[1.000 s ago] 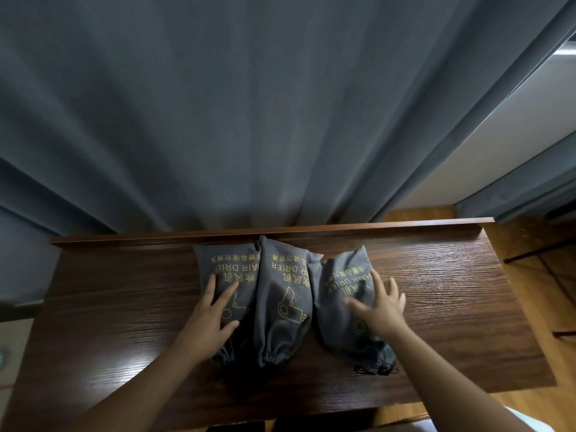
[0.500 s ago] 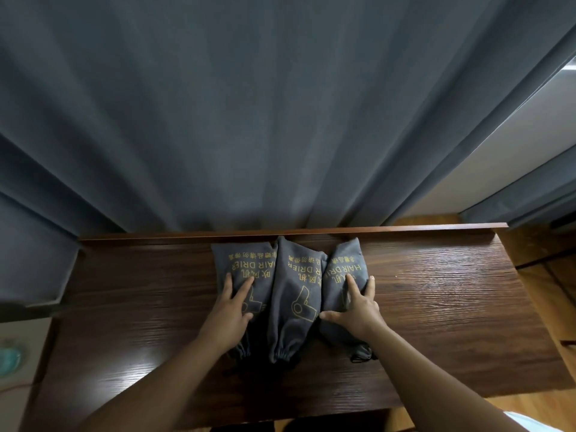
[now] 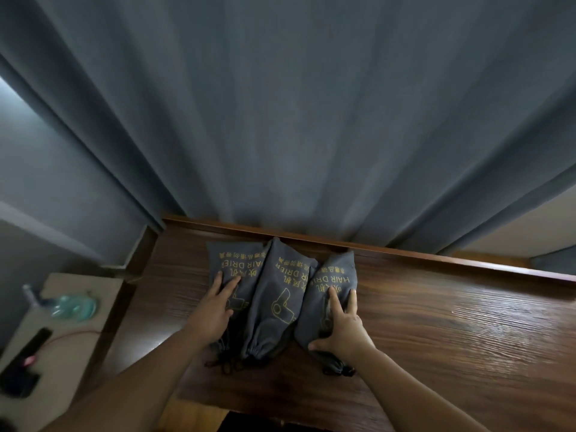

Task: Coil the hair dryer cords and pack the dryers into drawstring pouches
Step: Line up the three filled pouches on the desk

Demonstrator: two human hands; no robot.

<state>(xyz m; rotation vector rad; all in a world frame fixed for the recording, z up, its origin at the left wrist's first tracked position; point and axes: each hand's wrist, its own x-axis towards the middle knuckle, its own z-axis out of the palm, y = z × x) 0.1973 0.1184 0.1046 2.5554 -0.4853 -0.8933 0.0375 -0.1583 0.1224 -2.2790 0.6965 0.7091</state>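
1. Fingers [image 3: 229, 286] of the left hand [image 3: 212, 313] lie straight and flat on the left grey fabric drawstring pouch [image 3: 232, 269], gripping nothing.
2. Right hand [image 3: 341, 328] presses the right grey pouch [image 3: 332, 285], fingers extended, thumb spread against its near side.
3. Between them lies a third grey pouch [image 3: 282, 300], yellow hair-dryer print up.
4. All three touch side by side on the dark wooden table [image 3: 452, 332], cinched ends toward the person, below a grey curtain [image 3: 296, 120].
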